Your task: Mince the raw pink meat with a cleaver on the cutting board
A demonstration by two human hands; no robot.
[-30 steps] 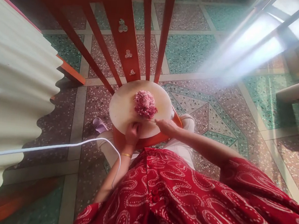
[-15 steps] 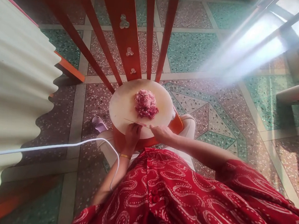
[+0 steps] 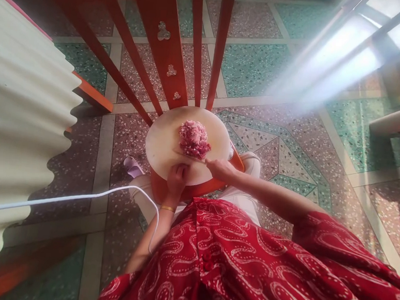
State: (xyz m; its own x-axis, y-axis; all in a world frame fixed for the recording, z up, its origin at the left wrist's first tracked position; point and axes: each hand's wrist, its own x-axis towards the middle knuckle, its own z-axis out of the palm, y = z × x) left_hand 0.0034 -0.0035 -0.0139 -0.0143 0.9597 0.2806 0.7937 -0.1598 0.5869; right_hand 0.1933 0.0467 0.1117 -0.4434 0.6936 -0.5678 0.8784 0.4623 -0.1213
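Gripping a knife (image 3: 190,154), the right hand (image 3: 222,169) had its fingers curled round the handle end; blade ran thin and nearly flat twd the left, its edge at the near foot of the meat pile. Blade too thin to tell if it touched the board or the meat. Left hand (image 3: 177,175) sat w/ fingers folded down on the near rim of the board, pressing on it, nothing held betw. them; a gold bangle (image 3: 168,208) on that wrist.

Minced pink meat (image 3: 194,139) lay heaped a bit right of ctr on the round pale chopping board (image 3: 162,142), just beyond the knife. Board rested on an orange stool or chair seat (image 3: 197,190), seen under its near edge, w/ orange-red chair-back slats (image 3: 166,50) rising behind it.

Person's red patterned garment (image 3: 239,273) filled the lower frame, pale trousers at the knees by the seat. White cable (image 3: 78,198) crossed from the left edge to the left forearm. Cream corrugated sheet (image 3: 18,122) on the left side. Floor (image 3: 255,66) of speckled terrazzo tiles, green and pink, w/ bright glare streaking in from upper right.
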